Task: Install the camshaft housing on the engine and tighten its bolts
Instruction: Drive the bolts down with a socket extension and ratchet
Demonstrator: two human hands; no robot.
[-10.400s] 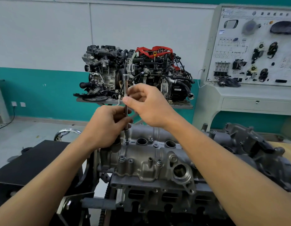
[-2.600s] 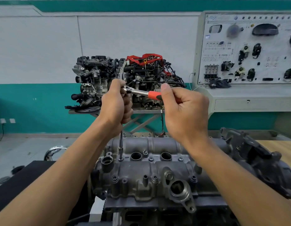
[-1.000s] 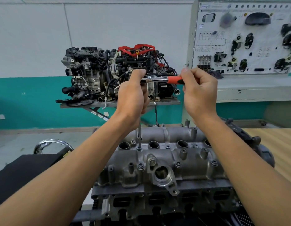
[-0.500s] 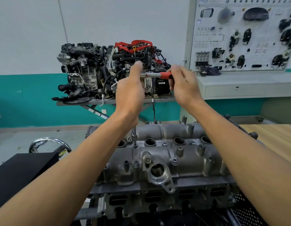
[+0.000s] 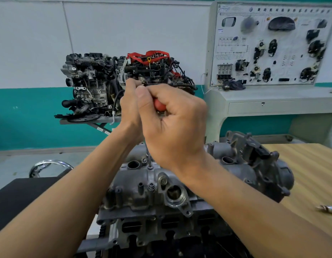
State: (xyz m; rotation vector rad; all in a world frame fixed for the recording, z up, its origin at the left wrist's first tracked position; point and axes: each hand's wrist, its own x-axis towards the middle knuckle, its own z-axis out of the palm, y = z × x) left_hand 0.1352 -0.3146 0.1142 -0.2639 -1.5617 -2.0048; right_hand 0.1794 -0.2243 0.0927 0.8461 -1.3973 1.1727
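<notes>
The grey camshaft housing (image 5: 142, 185) sits on top of the engine (image 5: 161, 229) in front of me. A ratchet wrench with a red handle (image 5: 159, 104) stands over it on a thin extension (image 5: 147, 157), whose tip is on a bolt (image 5: 149, 167) near the housing's middle. My right hand (image 5: 172, 123) grips the red handle, close to the camera. My left hand (image 5: 129, 107) holds the top of the tool, partly hidden behind the right hand. Other bolts (image 5: 151, 186) show along the housing.
A wooden table (image 5: 310, 174) lies to the right with a small metal part (image 5: 329, 209) on it. A black surface (image 5: 21, 198) is at the left. A display engine (image 5: 124, 84) on a stand and a training board (image 5: 269, 45) stand behind.
My right hand has swung the red handle from out at the right round toward me, close against my left hand. The extension stays on the same bolt.
</notes>
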